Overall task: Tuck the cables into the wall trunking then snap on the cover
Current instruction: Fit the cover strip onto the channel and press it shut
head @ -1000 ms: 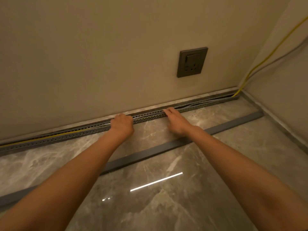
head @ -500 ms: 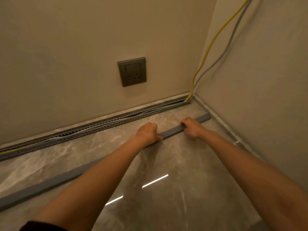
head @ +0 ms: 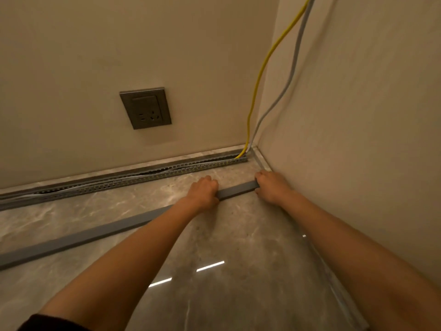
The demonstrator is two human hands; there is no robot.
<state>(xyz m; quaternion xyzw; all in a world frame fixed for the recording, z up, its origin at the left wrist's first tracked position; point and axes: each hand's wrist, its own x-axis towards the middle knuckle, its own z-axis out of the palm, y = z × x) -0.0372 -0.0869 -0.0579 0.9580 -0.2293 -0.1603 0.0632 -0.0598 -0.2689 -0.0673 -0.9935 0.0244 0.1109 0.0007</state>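
Two hands hold the long grey cover point(head: 100, 231) on the shiny floor point(head: 238, 295) — the left hand point(head: 205, 192) and the right hand point(head: 270, 186), each with fingers curled shut around its end by the corner. The open trunking point(head: 133, 181) runs along the wall's foot, just behind. A yellow cable point(head: 256, 84) and a grey cable point(head: 290, 75) drop into it — right of the wall socket point(head: 146, 108).

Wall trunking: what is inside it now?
The open trunking holds grey cables along its length; a yellow cable enters at the corner end. The slotted front wall hides the channel's bottom, so deeper cables cannot be seen.
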